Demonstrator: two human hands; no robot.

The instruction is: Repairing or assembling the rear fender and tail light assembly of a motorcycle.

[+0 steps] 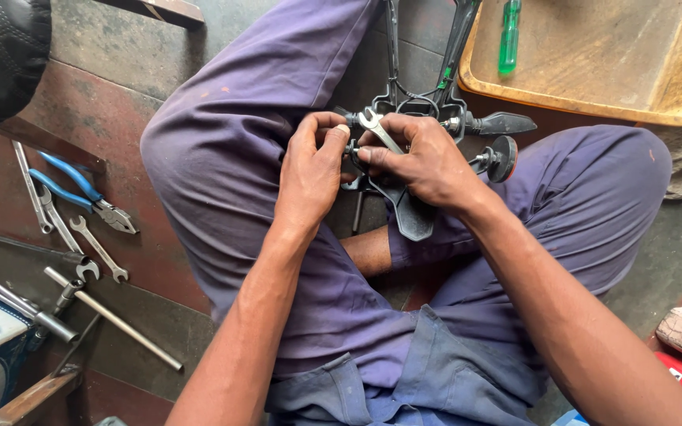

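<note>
Spanner pinched in right hand on black bracket assembly between knees, left hand gripping fastener beside it; likely slip off nut, knuckles striking metal edges.

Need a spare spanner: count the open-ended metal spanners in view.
3. One silver open-ended spanner is in the right hand at the black metal assembly; two more lie on the floor at left. Others may be hidden.

I see a stained concrete floor. Blue-handled pliers, spanners and a steel rod lie on it, left.
</note>
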